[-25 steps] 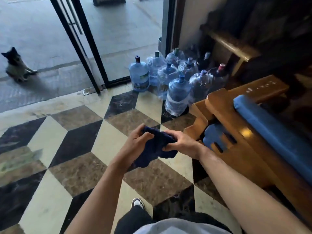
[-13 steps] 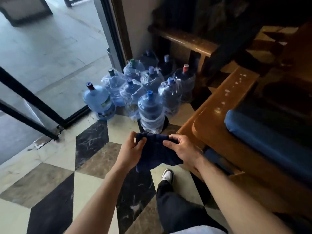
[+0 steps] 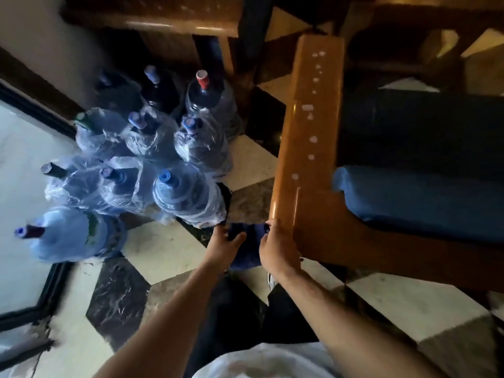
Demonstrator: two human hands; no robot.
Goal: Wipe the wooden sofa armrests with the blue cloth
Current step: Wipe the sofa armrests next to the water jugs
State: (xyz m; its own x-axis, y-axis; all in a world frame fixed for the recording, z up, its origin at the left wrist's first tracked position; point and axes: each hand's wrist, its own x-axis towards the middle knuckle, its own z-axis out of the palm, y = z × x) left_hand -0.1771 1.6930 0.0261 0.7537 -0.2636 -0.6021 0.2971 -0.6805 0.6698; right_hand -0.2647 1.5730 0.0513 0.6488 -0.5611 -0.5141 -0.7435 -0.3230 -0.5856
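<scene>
The blue cloth (image 3: 246, 248) is dark blue, soft and bunched, hanging loosely with its lower edge drooping. It is located just beside the near end of the wooden armrest (image 3: 305, 143), slightly to its left. The armrest is a long, flat, glossy orange-brown board extending away from the camera. Its top face is marked with a line of small whitish spots.
</scene>
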